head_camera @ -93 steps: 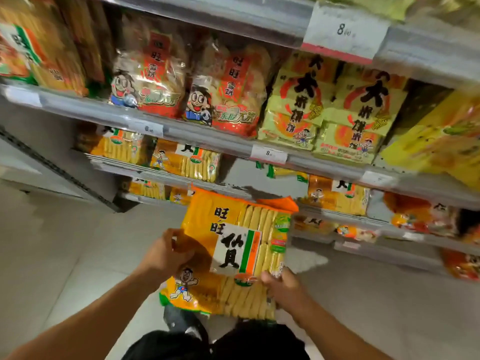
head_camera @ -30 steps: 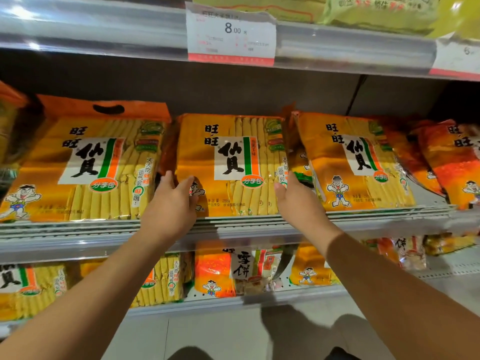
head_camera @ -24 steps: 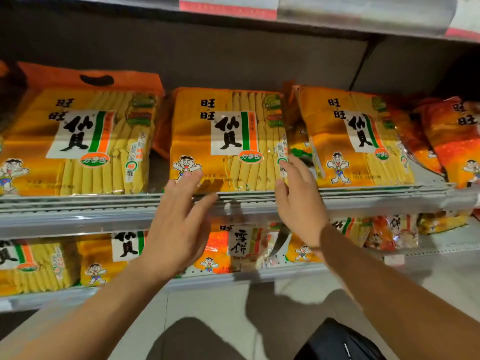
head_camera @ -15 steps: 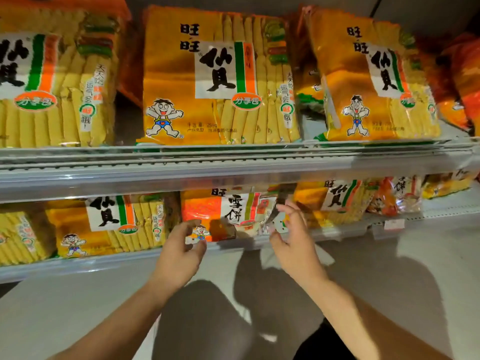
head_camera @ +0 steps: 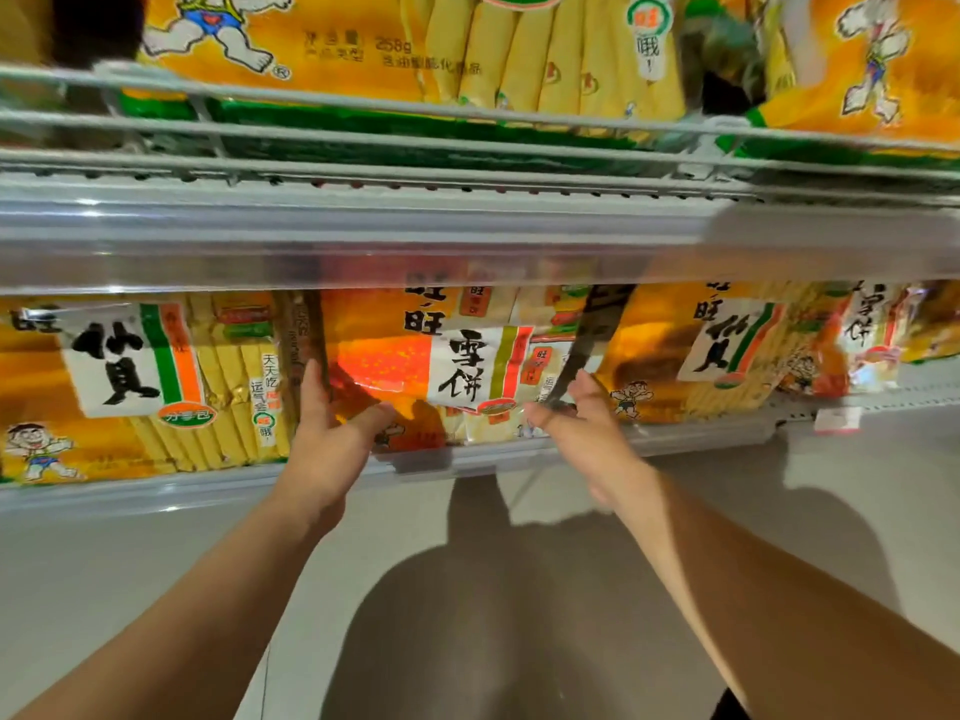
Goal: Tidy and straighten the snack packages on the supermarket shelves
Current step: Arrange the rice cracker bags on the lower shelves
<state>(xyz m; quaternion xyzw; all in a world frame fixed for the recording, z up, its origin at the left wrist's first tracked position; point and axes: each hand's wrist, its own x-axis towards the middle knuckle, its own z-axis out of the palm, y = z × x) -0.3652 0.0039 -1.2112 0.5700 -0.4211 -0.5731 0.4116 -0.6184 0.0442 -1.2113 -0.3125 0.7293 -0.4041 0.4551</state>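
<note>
**Q:** What does the view show, from left to right?

**A:** Furthest left of the hands, a glossy yellow plastic bag of long rice crackers [head_camera: 156, 387] stands upright on the grey metal lower shelf [head_camera: 156, 491]. The person's left hand [head_camera: 332, 439] comes next. Its fingers reach up along the left edge of a shiny orange-red plastic snack bag with a white label [head_camera: 441, 366], and its thumb presses on the bag's front, so it grips that edge.

**Q:** And the other hand?

**A:** The right hand [head_camera: 582, 423] holds the same bag's right edge, thumb on the front near the bottom corner. The fingers go behind the bag, so their exact curl cannot be told. The bag sits between the two hands, at the front lip of the shelf.

**Q:** Why hold it by both edges?

**A:** Probably to square it up or lift it out; a two-sided grip keeps a soft, slippery packet from twisting.

**Q:** What lies further right?

**A:** Just beyond the right hand leans another yellow crackers bag, tilted [head_camera: 717, 350].
</note>
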